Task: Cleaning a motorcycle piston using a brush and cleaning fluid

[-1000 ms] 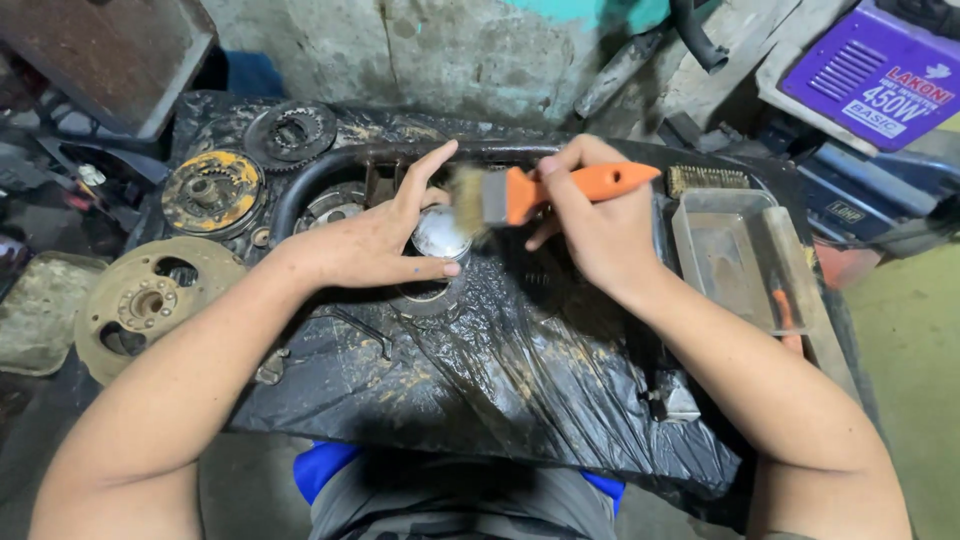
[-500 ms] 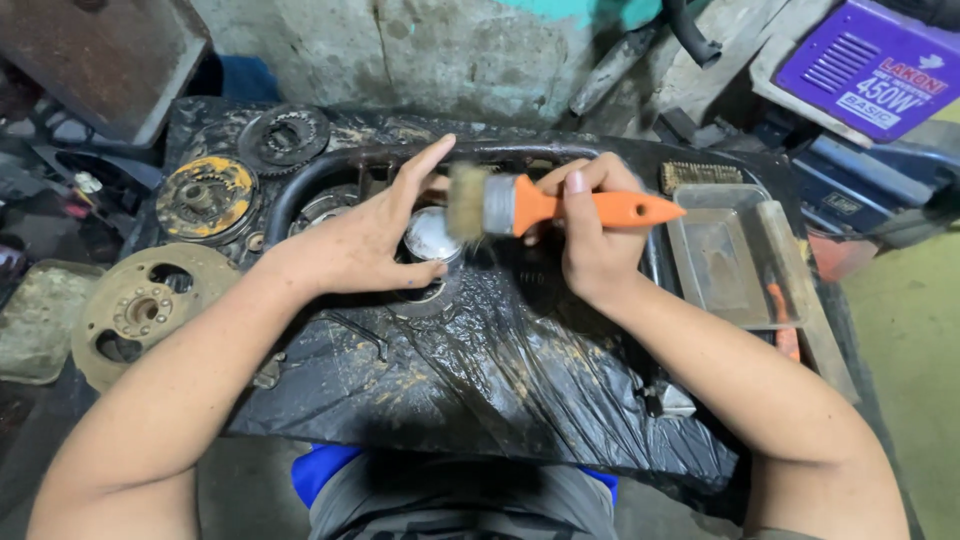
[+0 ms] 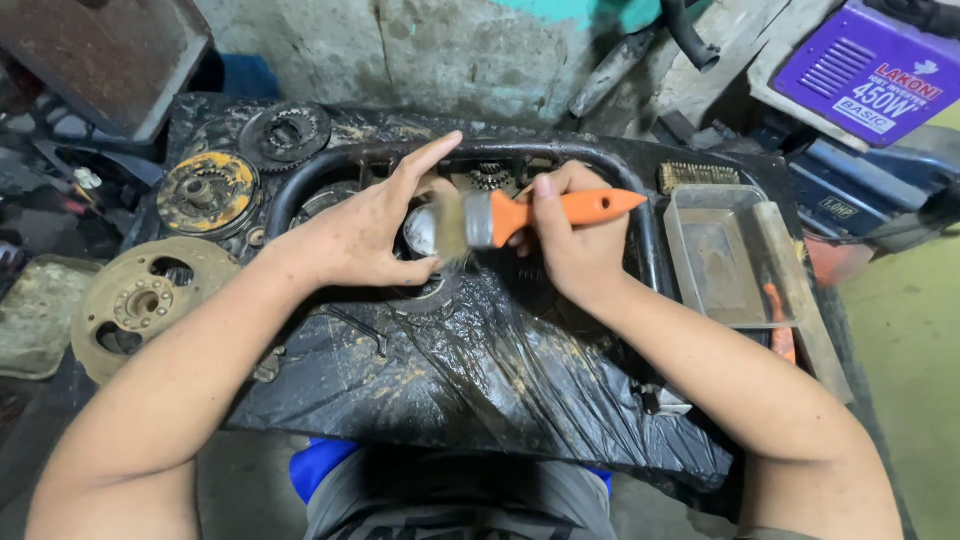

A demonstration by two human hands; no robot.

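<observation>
Right hand (image 3: 565, 245) is wrapped tight around a paintbrush (image 3: 530, 215) with a smooth orange plastic handle, a dull metal ferrule and pale, scruffy bristles, thumb pressed on top of the handle. The bristles sit against a small round shiny metal part (image 3: 420, 232), domed and kind of chrome looking, which lies near the middle of the black plastic sheet (image 3: 500, 390). Left hand (image 3: 365, 235) is cupped over that part from the left, fingers spread apart with the index stretched out straight and the thumb tucked under its lower edge, so it's steadying the part rather than clamped shut on it. The sheet is crinkly, glossy and smeared with yellowish mud or grease, draped over a dark tray with a rounded black rim (image 3: 300, 180). Left of the sheet lies a flat tan disc (image 3: 135, 305) with cutout holes, and at the sheet's upper left corner sit 2 gear-like round pieces, 1 crusted yellow (image 3: 205, 190) and 1 dark and toothed (image 3: 285, 130). Right of the sheet there's a shallow rectangular metal pan (image 3: 715, 255), greasy grey, with a wire brush (image 3: 695, 175) just above it. Further right of that, a purple boxy machine (image 3: 875, 70).
</observation>
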